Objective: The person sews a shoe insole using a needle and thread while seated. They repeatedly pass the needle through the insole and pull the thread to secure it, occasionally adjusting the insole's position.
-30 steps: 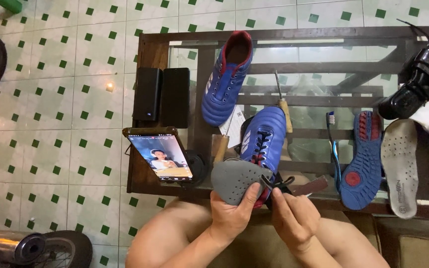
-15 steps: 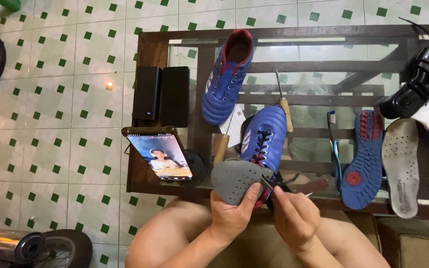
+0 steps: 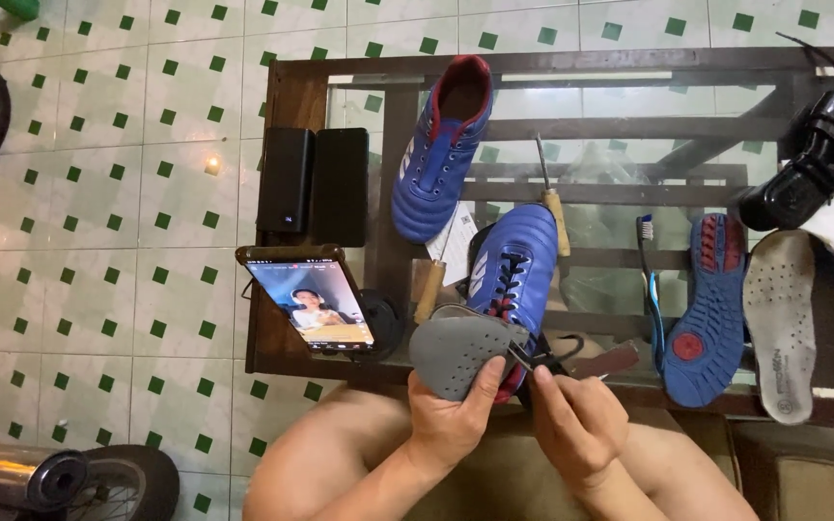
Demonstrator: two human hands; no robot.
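Floor: green-and-white tiled floor (image 3: 98, 241) to the left of the table, with a metal cylinder (image 3: 12, 475) and a dark wheel (image 3: 132, 475) near the bottom left.
Table: glass-topped table (image 3: 287, 87) with a dark wooden frame.
Left edge of table: two black boxes (image 3: 313, 185) lie side by side; just in front of them a phone (image 3: 309, 301) leans tilted at the front left corner, its screen lit.
Left hand: the left hand (image 3: 456, 420) is closed on a grey insole (image 3: 460, 349), thumb across its face, fingers behind, at the front edge of the table.
Held shoe: a blue shoe with black laces (image 3: 514, 265) stands toe away from the person, its heel end behind the insole and both hands.
Right hand: the right hand (image 3: 576, 425) is pinched shut on the black lace end (image 3: 544, 362) beside the insole.
Middle back: a second blue shoe (image 3: 441, 150), unlaced, red inside, lies toward the back edge.
Tools: a wooden-handled tool (image 3: 552, 198) lies just right of the held shoe, another wooden handle (image 3: 429, 289) to its left.
Right part: a toothbrush (image 3: 651, 280), a blue sole with red patches (image 3: 711, 309) and a pale insole (image 3: 782, 323) lie side by side.
Back right corner: a black shoe (image 3: 813, 159).
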